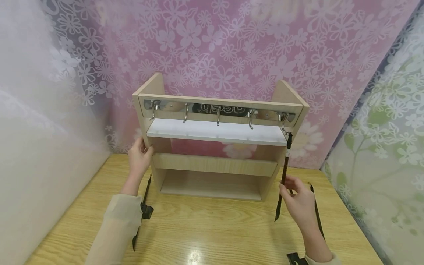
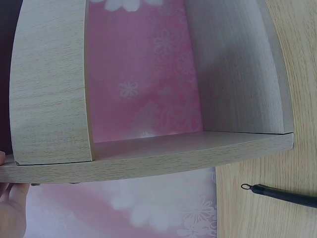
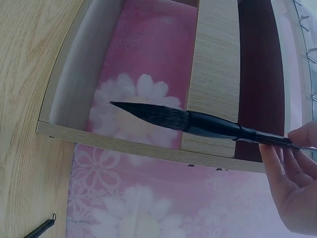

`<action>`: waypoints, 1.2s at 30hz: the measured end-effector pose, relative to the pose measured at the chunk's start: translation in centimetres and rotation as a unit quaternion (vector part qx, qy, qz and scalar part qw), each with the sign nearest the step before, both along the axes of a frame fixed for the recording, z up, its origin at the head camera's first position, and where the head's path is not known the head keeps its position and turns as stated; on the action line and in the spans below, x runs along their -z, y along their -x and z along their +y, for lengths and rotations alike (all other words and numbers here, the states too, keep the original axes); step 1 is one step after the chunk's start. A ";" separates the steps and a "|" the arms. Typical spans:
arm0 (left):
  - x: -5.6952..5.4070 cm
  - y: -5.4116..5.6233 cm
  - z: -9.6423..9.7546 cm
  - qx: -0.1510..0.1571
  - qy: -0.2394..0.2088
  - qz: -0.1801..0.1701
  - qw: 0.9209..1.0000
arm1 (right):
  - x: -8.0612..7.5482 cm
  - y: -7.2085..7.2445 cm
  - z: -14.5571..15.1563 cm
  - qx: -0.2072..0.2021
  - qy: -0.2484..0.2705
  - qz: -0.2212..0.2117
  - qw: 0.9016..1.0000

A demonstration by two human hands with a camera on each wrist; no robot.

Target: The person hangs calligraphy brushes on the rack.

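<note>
A small pale wooden shelf unit (image 1: 215, 163) stands on the table, with a row of metal hooks along its upper front board. My left hand (image 1: 140, 156) grips the front edge of its left side panel; only part of that hand (image 2: 12, 213) shows in the left wrist view. Between thumb and fingers, my right hand (image 1: 299, 200) pinches a dark calligraphy brush (image 1: 285, 165) by its handle. The brush hangs steeply, dark bristles (image 3: 153, 115) down, its top loop at the rightmost hook (image 1: 284, 123). Whether the loop is over that hook I cannot tell.
Another brush (image 1: 147, 187) lies on the wooden table (image 1: 198, 228) left of the shelf, partly behind my left forearm. One more brush (image 1: 317, 209) lies at the right, beside my right hand. Flower-patterned sheets (image 1: 215, 48) stand behind and at the sides.
</note>
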State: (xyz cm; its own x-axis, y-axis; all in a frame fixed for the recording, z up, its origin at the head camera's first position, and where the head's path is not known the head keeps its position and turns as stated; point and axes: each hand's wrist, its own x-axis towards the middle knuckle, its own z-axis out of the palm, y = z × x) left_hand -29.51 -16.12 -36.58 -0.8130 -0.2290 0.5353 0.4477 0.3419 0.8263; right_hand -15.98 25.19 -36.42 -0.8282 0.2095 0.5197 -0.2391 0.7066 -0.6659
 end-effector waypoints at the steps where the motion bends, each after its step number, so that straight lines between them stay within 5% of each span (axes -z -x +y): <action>1: 0.0 0.0 0.0 0.001 -0.002 0.001 1.000 | 0.0 0.0 0.0 0.001 0.005 0.004 1.000; 2: 0.2 0.1 -0.1 0.005 -0.006 0.005 1.000 | -0.1 -0.1 -0.1 0.003 0.010 0.008 1.000; 3: 1.4 1.3 -0.8 0.024 -0.023 0.025 0.999 | -0.1 -0.1 -0.1 0.005 0.014 0.012 1.000; 5: 1.8 1.5 -1.0 0.032 -0.031 0.028 0.999 | -0.1 -0.2 -0.1 0.008 0.021 0.016 1.000; 9: 1.8 1.5 -0.9 0.026 -0.019 0.018 0.999 | 0.1 -0.1 -0.1 0.011 0.025 0.020 0.999; 10: 0.6 0.2 -0.2 0.009 -0.002 0.001 1.000 | 0.1 0.0 0.0 0.012 0.023 0.020 0.999; 13: 1.0 0.7 -0.4 0.007 0.004 -0.003 1.000 | 0.4 0.2 0.0 0.018 0.016 0.018 1.000; 15: 2.7 2.3 -1.2 0.023 -0.017 0.014 0.999 | 0.6 0.3 0.1 0.021 0.007 0.017 1.000; 20: 9.3 8.6 -4.3 0.039 -0.043 0.047 0.997 | 0.7 0.4 0.0 0.020 -0.010 0.035 0.999; 24: 11.5 10.8 -5.2 0.014 -0.020 0.034 0.999 | 0.6 0.4 -0.1 0.017 -0.015 0.049 0.999; 25: 11.3 10.7 -5.2 0.014 -0.017 0.019 1.000 | 0.6 0.3 -0.1 0.016 -0.016 0.050 0.999; 32: 16.8 15.9 -7.3 -0.013 0.024 0.082 0.996 | 0.7 0.3 -0.1 0.019 -0.020 0.046 0.999; 36: 18.5 17.4 -8.0 -0.027 0.040 0.097 0.994 | 0.9 0.2 -0.1 0.020 -0.023 0.038 0.999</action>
